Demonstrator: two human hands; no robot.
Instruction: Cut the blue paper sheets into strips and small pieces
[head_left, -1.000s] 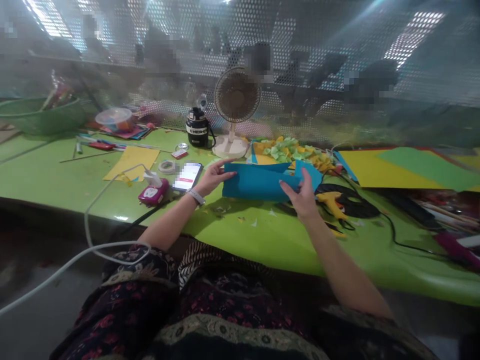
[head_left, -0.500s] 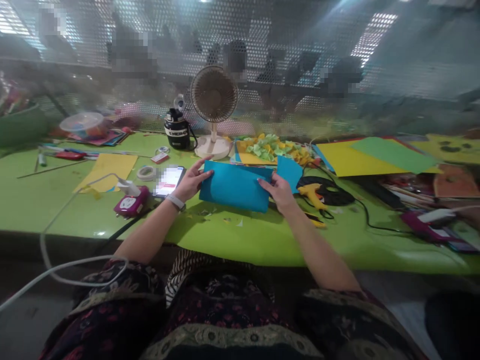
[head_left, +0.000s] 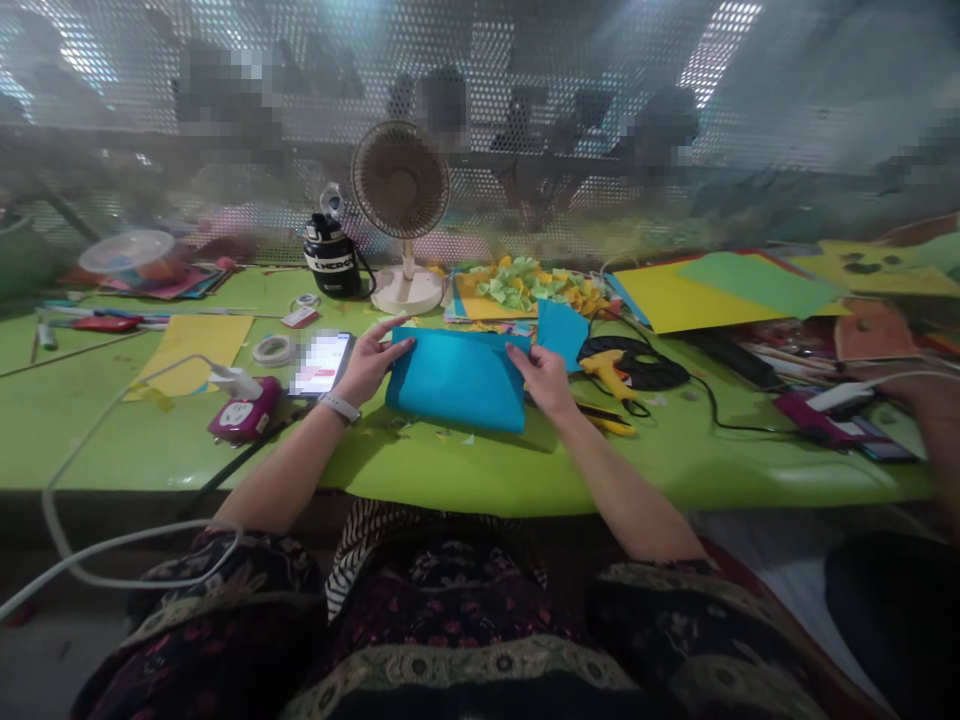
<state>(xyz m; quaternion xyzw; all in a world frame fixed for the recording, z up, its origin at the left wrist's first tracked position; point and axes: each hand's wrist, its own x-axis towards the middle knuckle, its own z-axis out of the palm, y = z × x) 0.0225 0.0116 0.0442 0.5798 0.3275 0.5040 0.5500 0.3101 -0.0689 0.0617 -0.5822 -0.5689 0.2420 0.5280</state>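
Observation:
Both of my hands hold a folded sheet of blue paper point(head_left: 456, 380) above the green tabletop point(head_left: 420, 470). My left hand point(head_left: 371, 368) grips its upper left corner, and my right hand point(head_left: 544, 383) pinches its right edge. A separate blue flap point(head_left: 561, 335) sticks up beyond my right fingers, though I cannot tell whether it belongs to the same sheet. Close to my left wrist lies a smartphone point(head_left: 322, 363) with a pixelated screen. A yellow hot glue gun point(head_left: 604, 370) rests to the right of my right hand.
A desk fan point(head_left: 401, 185), black flask point(head_left: 330, 255), tape roll point(head_left: 272, 350), pink power socket point(head_left: 244, 412) and crumpled green-yellow paper point(head_left: 525, 285) stand nearby. Coloured card sheets point(head_left: 720, 285) and cables lie right. Another person's forearm point(head_left: 934, 420) enters at right.
The whole scene has shifted left in view as my head turned right. My hands keep the blue paper between them, and another person's forearm has come into view at the right edge.

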